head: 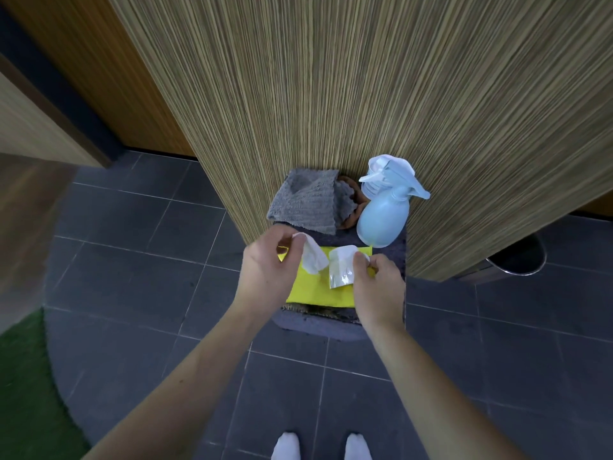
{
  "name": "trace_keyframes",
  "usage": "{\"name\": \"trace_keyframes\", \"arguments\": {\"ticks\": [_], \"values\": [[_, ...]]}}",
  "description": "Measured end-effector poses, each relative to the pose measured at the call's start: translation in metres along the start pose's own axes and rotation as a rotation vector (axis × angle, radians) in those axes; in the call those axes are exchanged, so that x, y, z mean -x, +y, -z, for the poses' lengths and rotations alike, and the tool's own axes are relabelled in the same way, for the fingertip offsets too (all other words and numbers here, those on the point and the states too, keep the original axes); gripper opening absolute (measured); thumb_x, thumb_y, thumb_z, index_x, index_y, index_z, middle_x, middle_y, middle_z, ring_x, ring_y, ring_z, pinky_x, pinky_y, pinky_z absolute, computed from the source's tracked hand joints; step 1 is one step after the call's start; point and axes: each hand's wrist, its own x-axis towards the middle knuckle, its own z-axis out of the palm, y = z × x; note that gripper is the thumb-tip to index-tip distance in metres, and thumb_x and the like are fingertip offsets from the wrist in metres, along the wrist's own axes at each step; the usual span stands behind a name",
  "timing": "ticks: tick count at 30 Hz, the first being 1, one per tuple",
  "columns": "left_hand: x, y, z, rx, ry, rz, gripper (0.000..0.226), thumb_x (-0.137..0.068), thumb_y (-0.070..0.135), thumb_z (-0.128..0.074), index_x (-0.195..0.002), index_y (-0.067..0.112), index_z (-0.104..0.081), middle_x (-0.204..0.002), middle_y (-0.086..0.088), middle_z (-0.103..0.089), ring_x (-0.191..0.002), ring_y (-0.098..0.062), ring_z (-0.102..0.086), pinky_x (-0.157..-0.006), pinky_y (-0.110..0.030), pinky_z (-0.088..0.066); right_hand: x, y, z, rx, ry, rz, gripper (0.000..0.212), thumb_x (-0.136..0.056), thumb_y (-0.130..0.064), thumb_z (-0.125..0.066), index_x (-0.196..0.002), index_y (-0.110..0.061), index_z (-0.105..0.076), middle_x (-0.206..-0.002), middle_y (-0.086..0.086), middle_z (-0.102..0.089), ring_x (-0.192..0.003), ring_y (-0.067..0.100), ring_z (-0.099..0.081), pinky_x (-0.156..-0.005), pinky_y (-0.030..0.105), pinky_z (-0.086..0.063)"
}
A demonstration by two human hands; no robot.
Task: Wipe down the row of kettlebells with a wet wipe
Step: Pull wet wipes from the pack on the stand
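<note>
My left hand (268,263) pinches a folded white wet wipe (313,258) between thumb and fingers, with a bit of gold wrapper showing in its palm. My right hand (376,280) pinches a torn silvery-white sachet (341,270) at its upper edge. Both are held just above a yellow cloth (315,293) on a small dark stool (318,327). No kettlebells are in view.
On the stool's far side lie a grey towel (305,204), a brown cloth (355,207) and a pale blue spray bottle (384,217), all against a striped wooden pillar (365,94). A dark metal bin (517,260) stands to the right. Grey floor tiles surround the stool; green turf (23,376) lies far left.
</note>
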Motion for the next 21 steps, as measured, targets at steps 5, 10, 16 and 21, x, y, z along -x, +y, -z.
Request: {"name": "trace_keyframes", "arguments": {"ticks": [5, 10, 16, 21], "values": [[-0.014, 0.028, 0.025, 0.070, 0.127, 0.025, 0.020, -0.104, 0.029, -0.059, -0.090, 0.016, -0.063, -0.065, 0.008, -0.056, -0.058, -0.005, -0.049, -0.056, -0.019, -0.041, 0.002, -0.002, -0.004, -0.010, 0.007, 0.006, 0.030, -0.101, -0.035, -0.054, -0.078, -0.017, -0.058, -0.077, 0.004, -0.061, -0.078, 0.023, -0.058, -0.059, 0.034, -0.038], [-0.019, 0.045, 0.042, 0.124, 0.176, 0.022, 0.021, -0.108, 0.027, -0.051, -0.088, 0.024, -0.055, -0.064, 0.008, -0.051, -0.055, -0.003, -0.045, -0.054, -0.015, -0.037, 0.009, -0.001, -0.015, 0.011, 0.068, 0.174, 0.039, -0.101, -0.030, -0.057, -0.065, -0.015, -0.051, -0.060, 0.004, -0.051, -0.063, 0.026, -0.050, -0.056, 0.038, -0.036], [-0.018, 0.039, 0.044, 0.144, 0.211, 0.042, 0.030, -0.111, 0.024, -0.043, -0.091, 0.003, -0.050, -0.074, 0.002, -0.050, -0.065, -0.006, -0.043, -0.059, -0.024, -0.038, 0.022, 0.007, -0.039, 0.262, -0.181, 0.503, 0.030, -0.103, -0.045, -0.050, -0.102, -0.020, -0.066, -0.112, -0.002, -0.066, -0.110, 0.016, -0.056, -0.093, 0.041, -0.050], [-0.014, 0.033, 0.043, 0.155, 0.220, 0.079, 0.038, -0.111, 0.024, -0.037, -0.075, 0.011, -0.034, -0.064, 0.010, -0.034, -0.059, -0.007, -0.032, -0.053, -0.029, -0.033, 0.037, 0.045, -0.057, 0.875, -0.391, 0.722, 0.084, -0.098, -0.066, -0.027, -0.164, -0.017, -0.009, -0.172, 0.008, 0.006, -0.159, 0.030, 0.008, -0.126, 0.050, -0.001]]}}
